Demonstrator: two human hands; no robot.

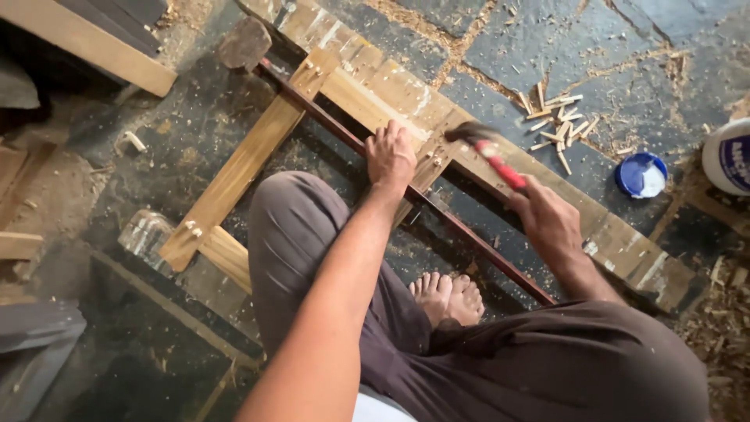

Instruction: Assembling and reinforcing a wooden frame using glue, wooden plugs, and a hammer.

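At centre frame the left hand (390, 155) presses flat, fingers spread and holding nothing, on a joint of the wooden frame (375, 90); just right of it the right hand (549, 223) is closed round the red handle of a hammer (486, 147), whose dark, blurred head hangs over the same joint, close beside the left fingers; a blow landing off line could well catch those fingers, and a glancing strike might split the wood or knock the joint askew. The frame lies on the stone floor (547, 39), running from upper centre to lower right, its long rail pale, worn and streaked with whitish smears, with a cross-piece (242, 168) reaching down toward lower left and a thin dark bar (469, 238) alongside. The person squats over it in brown trousers, bare feet (447, 297) visible below the bar. At upper right a small heap of wooden pegs (556, 121) lies on the stone; further right sit a blue lid (641, 174) and a white tub (728, 156); shavings litter the right edge, and a clear jar (146, 234) lies at left.
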